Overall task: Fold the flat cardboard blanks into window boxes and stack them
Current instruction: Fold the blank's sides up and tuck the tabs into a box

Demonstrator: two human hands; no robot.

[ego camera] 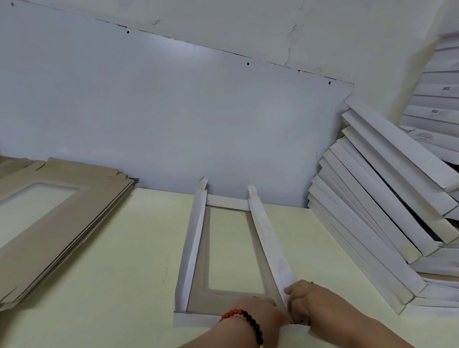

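A cardboard window blank (202, 254) lies on the pale table (138, 249), brown inside up, with its two long white side flaps raised. Its window opening shows the table through it. At the blank's near right corner my left hand (259, 313), with a bead bracelet on the wrist, presses on the brown panel. My right hand (314, 303) grips the near end of the right side flap (269, 246) there. A pile of flat brown blanks (47, 213) lies at the left. Folded white boxes (381, 203) are stacked leaning at the right.
A white wall panel (158, 112) stands right behind the table's far edge. More white boxes (457, 96) are piled higher at the far right. Bare table surface shows between the flat pile and the blank.
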